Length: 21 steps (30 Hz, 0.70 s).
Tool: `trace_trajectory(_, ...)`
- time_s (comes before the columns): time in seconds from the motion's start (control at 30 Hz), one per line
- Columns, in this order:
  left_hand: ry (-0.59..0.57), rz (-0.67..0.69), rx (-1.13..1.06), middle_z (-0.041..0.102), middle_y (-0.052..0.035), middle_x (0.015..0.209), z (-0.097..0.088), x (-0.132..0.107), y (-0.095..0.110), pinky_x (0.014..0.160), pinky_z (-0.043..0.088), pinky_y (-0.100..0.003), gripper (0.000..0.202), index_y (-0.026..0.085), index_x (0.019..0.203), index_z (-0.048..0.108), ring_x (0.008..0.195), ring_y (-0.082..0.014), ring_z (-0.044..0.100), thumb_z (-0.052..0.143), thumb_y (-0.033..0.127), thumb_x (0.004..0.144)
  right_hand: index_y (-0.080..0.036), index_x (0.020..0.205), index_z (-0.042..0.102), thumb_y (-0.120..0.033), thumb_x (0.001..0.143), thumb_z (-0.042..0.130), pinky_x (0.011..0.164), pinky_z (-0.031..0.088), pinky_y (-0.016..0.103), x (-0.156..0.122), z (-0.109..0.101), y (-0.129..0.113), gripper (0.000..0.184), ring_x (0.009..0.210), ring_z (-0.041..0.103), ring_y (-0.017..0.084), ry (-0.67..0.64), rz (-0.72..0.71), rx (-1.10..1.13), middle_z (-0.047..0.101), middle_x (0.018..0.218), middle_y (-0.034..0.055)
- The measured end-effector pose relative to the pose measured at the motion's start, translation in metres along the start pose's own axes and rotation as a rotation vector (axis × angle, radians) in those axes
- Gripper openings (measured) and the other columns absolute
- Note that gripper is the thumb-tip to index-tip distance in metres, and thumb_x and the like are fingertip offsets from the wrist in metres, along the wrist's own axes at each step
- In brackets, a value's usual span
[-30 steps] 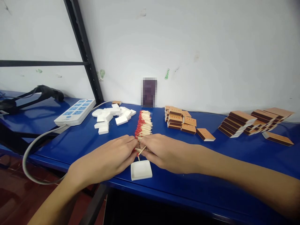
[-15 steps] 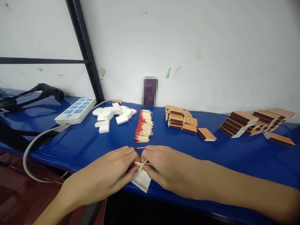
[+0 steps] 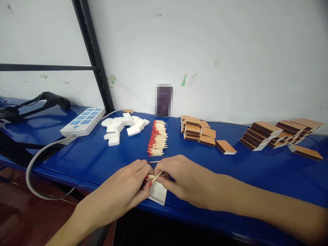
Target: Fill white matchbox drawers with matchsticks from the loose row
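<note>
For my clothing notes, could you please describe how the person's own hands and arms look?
The left hand and right hand are bare: no gloves, rings or watch show. The left forearm and right forearm are uncovered too, no sleeve in view.

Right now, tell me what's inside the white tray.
The white tray shows bare floor nearest the camera; the left hand, right hand and held matches hide the rest.

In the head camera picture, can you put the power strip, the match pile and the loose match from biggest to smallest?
1. Power strip, looks biggest
2. Match pile
3. Loose match, just a thin line
</note>
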State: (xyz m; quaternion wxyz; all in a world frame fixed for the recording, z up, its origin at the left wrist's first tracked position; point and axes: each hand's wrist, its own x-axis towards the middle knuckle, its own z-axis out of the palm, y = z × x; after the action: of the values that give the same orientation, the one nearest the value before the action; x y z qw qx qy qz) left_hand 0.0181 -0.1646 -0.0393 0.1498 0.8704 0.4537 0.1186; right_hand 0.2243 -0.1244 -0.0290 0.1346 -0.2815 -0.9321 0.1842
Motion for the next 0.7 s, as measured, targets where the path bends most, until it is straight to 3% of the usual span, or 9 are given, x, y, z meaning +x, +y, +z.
trace_trajectory(0.4, 0.093, 0.049, 0.024, 0.051, 0.0001, 0.08, 0.0084, 0.0022, 0.0017, 0.063, 0.038, -0.03, 0.018, 0.02, 0.083, 0.045, 0.073, -0.0169, 0.048, 0.034, 0.019, 0.097, -0.017, 0.081, 0.063, -0.015, 0.09, 0.053, 0.06, 0.038, 0.024, -0.0012, -0.0039, 0.0003, 0.013, 0.067, 0.055, 0.011, 0.02, 0.029, 0.085, 0.064, 0.074, -0.0007)
trace_trajectory(0.7, 0.029, 0.023, -0.123, 0.053, -0.0019, 0.096, 0.0034, -0.0042, -0.0005, 0.077, 0.044, -0.034, 0.012, 0.022, 0.1, 0.046, 0.087, -0.0186, 0.051, 0.036, 0.019, 0.095, -0.017, 0.08, 0.063, -0.015, 0.088, 0.053, 0.062, 0.04, 0.024, -0.0033, 0.0019, 0.004, 0.013, 0.066, 0.055, 0.011, 0.043, 0.032, 0.109, 0.064, 0.076, -0.0008)
